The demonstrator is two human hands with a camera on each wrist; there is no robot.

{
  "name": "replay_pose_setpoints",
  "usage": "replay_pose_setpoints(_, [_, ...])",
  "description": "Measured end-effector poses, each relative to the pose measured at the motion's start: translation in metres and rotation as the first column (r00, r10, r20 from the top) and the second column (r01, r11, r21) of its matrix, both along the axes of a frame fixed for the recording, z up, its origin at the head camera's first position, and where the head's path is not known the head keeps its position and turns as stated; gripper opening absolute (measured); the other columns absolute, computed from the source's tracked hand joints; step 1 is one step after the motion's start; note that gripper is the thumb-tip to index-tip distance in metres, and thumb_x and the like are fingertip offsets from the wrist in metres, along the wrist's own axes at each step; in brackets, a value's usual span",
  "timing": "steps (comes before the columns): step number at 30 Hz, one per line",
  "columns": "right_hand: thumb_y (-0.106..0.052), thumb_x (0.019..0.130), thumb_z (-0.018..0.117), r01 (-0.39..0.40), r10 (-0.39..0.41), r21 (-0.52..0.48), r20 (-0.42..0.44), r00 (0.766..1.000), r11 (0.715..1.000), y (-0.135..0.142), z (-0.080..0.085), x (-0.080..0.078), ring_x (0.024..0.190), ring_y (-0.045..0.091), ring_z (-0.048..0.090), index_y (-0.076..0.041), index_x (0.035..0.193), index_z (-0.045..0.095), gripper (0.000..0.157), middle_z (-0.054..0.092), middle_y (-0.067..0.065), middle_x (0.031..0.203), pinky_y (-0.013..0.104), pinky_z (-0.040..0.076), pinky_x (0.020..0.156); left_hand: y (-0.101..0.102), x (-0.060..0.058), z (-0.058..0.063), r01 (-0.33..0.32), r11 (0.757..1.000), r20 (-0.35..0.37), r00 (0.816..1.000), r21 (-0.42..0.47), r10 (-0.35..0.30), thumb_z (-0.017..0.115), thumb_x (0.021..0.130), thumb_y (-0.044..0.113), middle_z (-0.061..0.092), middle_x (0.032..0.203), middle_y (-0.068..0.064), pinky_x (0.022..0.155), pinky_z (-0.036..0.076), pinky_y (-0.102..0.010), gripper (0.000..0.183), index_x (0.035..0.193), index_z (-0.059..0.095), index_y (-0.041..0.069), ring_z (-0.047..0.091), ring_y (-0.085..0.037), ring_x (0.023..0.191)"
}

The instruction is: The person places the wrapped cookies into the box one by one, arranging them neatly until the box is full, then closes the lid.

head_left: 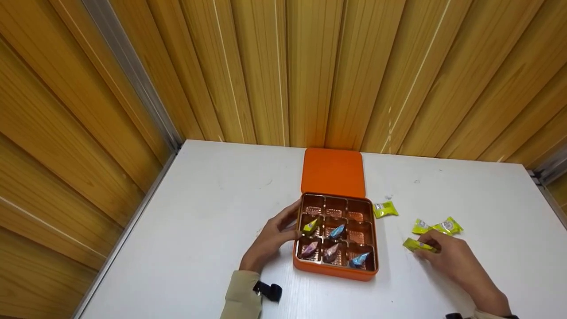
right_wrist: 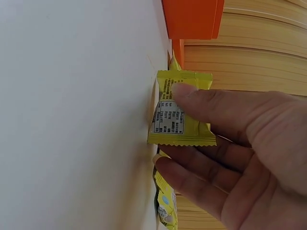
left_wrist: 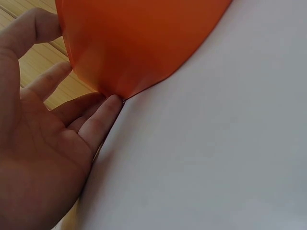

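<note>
An orange box (head_left: 335, 274) with a brown divided insert lies on the white table. My left hand (head_left: 271, 237) grips its left side, thumb at the rim and fingertips against the outer wall (left_wrist: 129, 43). Inside, the middle row bears a yellow-green wrapped candy (head_left: 311, 227) at left and a blue one (head_left: 337, 231) in the centre. The front row shows a pink candy (head_left: 309, 249), a brownish-pink one (head_left: 331, 252) and another blue one (head_left: 360, 259). Right of the box, my right hand (head_left: 452, 257) pinches a yellow-green candy packet (right_wrist: 184, 108) between thumb and fingers, low over the table.
The box's orange lid (head_left: 333, 173) lies folded back towards the wood-panelled wall (head_left: 310, 79). One yellow-green packet (head_left: 386, 209) sits close to the box's right side. Two more packets (head_left: 448, 226) lie just beyond my right hand.
</note>
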State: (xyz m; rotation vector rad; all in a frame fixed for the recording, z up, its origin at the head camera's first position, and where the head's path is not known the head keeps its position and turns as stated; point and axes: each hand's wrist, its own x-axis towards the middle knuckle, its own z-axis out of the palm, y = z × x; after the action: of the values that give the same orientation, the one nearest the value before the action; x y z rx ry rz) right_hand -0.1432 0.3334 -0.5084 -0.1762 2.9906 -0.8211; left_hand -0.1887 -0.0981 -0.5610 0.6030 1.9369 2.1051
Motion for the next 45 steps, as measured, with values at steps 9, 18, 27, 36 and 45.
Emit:
replay_pose_setpoints(9, [-0.005,0.085,0.088,-0.033,0.03,-0.049,-0.06,0.998,0.998,-0.007,0.005,0.001,0.09,0.022,0.068,-0.008,0.101,0.075,0.021,0.076,0.005,0.101,0.027,0.057,0.072,0.001,0.001,0.001,-0.007,1.0,0.02,1.0,0.005,0.007,0.072,0.093,-0.002,0.044,0.165,-0.01,0.121,0.04,-0.038,0.083,0.166,0.039,0.019,0.043,-0.027,0.15])
replay_pose_setpoints(18, [0.0,0.084,0.087,-0.121,0.107,-0.069,-0.178,0.978,0.99,-0.018,0.017,-0.005,0.088,0.018,0.072,-0.012,0.099,0.074,0.024,0.075,-0.002,0.097,0.029,0.062,0.074,0.0,0.0,0.0,-0.014,1.0,0.018,1.0,-0.002,0.014,0.073,0.093,0.0,0.045,0.164,-0.012,0.121,0.04,-0.038,0.082,0.166,0.04,0.019,0.043,-0.028,0.149])
replay_pose_setpoints(27, [0.001,0.083,0.088,-0.211,0.186,-0.089,-0.23,0.955,0.973,-0.028,0.033,-0.013,0.086,0.009,0.068,-0.013,0.1,0.074,0.026,0.074,-0.006,0.096,0.033,0.063,0.076,0.001,0.001,0.002,-0.014,1.0,0.026,1.0,-0.012,0.015,0.073,0.093,0.002,0.045,0.164,-0.01,0.12,0.041,-0.037,0.082,0.166,0.04,0.021,0.043,-0.026,0.149])
replay_pose_setpoints(36, [0.004,0.082,0.088,-0.292,0.26,-0.104,-0.246,0.934,0.951,-0.039,0.042,-0.017,0.087,0.012,0.072,-0.015,0.101,0.074,0.03,0.074,-0.007,0.098,0.03,0.064,0.076,0.001,0.001,0.001,-0.024,1.0,0.035,0.999,-0.009,0.024,0.073,0.092,0.001,0.046,0.163,-0.01,0.121,0.039,-0.038,0.083,0.166,0.041,0.02,0.043,-0.026,0.15])
replay_pose_setpoints(45, [0.002,0.082,0.088,-0.39,0.361,-0.061,-0.27,0.893,0.919,-0.049,0.05,-0.024,0.09,0.021,0.076,-0.015,0.104,0.074,0.031,0.075,-0.005,0.1,0.04,0.066,0.078,0.002,0.001,0.001,-0.026,0.999,0.031,0.999,-0.029,0.027,0.072,0.093,0.004,0.045,0.164,-0.006,0.12,0.041,-0.04,0.081,0.165,0.041,0.025,0.045,-0.027,0.149])
